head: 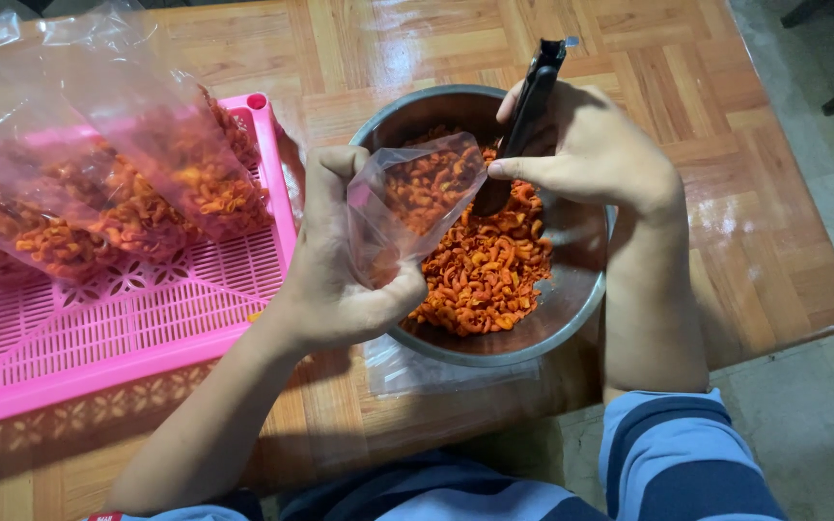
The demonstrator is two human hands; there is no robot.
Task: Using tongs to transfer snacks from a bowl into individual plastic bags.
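Observation:
A steel bowl (571,299) holding orange curled snacks (483,272) sits on the wooden table in front of me. My left hand (332,280) grips a small clear plastic bag (407,198) over the bowl's left rim; the bag holds some of the snacks. My right hand (586,150) holds a black-handled scoop (525,116) upright, its lower end dipped at the bag's mouth above the snacks.
A pink slotted plastic tray (137,328) lies to the left, with several filled clear bags of snacks (118,183) on it. Empty clear bags (407,367) lie flat under the bowl's near edge. The table edge (803,333) runs close on the right.

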